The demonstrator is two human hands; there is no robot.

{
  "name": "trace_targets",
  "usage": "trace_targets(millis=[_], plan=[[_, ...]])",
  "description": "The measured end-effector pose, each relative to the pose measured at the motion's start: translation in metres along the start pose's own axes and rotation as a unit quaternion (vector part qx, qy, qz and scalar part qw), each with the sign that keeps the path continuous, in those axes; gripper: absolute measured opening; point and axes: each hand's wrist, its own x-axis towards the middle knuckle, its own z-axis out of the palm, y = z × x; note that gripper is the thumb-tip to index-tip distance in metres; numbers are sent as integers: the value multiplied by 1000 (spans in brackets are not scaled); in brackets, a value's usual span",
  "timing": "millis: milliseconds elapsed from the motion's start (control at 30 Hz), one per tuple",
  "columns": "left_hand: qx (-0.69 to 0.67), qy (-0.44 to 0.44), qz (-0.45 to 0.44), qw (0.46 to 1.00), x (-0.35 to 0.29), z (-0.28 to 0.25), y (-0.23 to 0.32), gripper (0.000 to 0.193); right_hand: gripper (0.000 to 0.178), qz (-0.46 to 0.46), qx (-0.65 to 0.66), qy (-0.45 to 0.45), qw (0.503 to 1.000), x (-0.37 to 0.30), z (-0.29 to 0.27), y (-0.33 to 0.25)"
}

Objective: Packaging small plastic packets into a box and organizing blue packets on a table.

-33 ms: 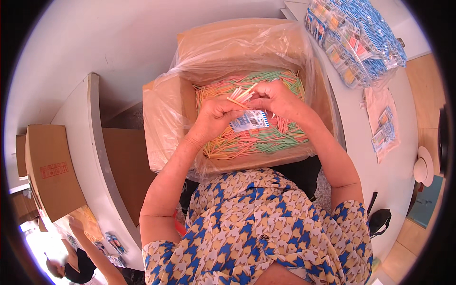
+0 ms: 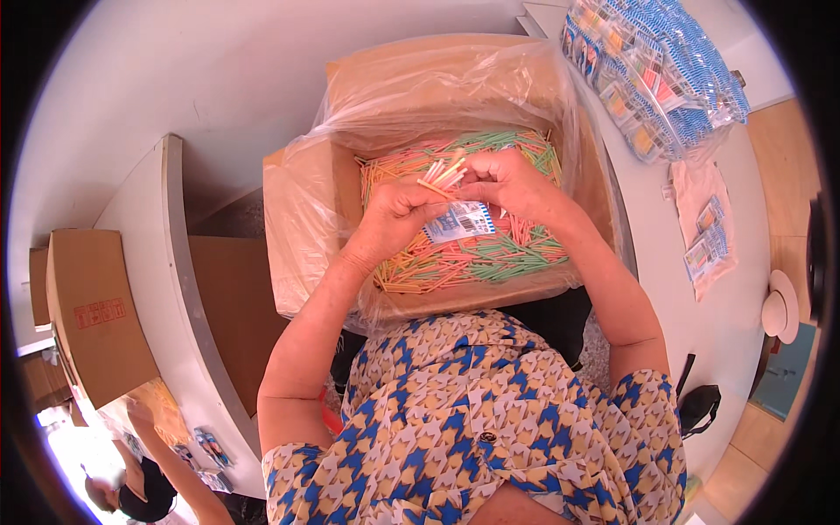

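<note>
Both my hands meet over an open cardboard box (image 2: 344, 184) lined with clear plastic and filled with thin pastel sticks (image 2: 516, 254). My left hand (image 2: 398, 214) is closed, its thumb at the top edge of a small blue-and-white printed packet (image 2: 459, 223) that hangs below the fingers. A small fan of white and yellow sticks (image 2: 444, 173) stands up between the two hands. My right hand (image 2: 512, 185) is closed too, thumb and fingers pinched at the fanned sticks. Its fingertips partly hide the packet's mouth.
A big clear bag of filled packets (image 2: 661, 79) lies on the white table (image 2: 652, 227) at right, near several loose packets (image 2: 707, 241) on a pinkish sheet. A black pouch (image 2: 700, 407) is nearer. Another person's arm (image 2: 171, 455) and a cardboard box (image 2: 96, 306) are at left.
The fanned sticks and my fingers have shifted very slightly. Otherwise the scene looks the same.
</note>
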Motion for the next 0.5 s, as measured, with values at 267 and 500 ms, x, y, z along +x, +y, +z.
trace_targets(millis=[267, 500], plan=[[-19, 15, -24, 999, 1, 3, -10, 10, 16, -68, 135, 51, 987, 8, 13, 22], [-36, 40, -37, 998, 0, 5, -10, 9, 21, -62, 239, 185, 951, 6, 28, 33]])
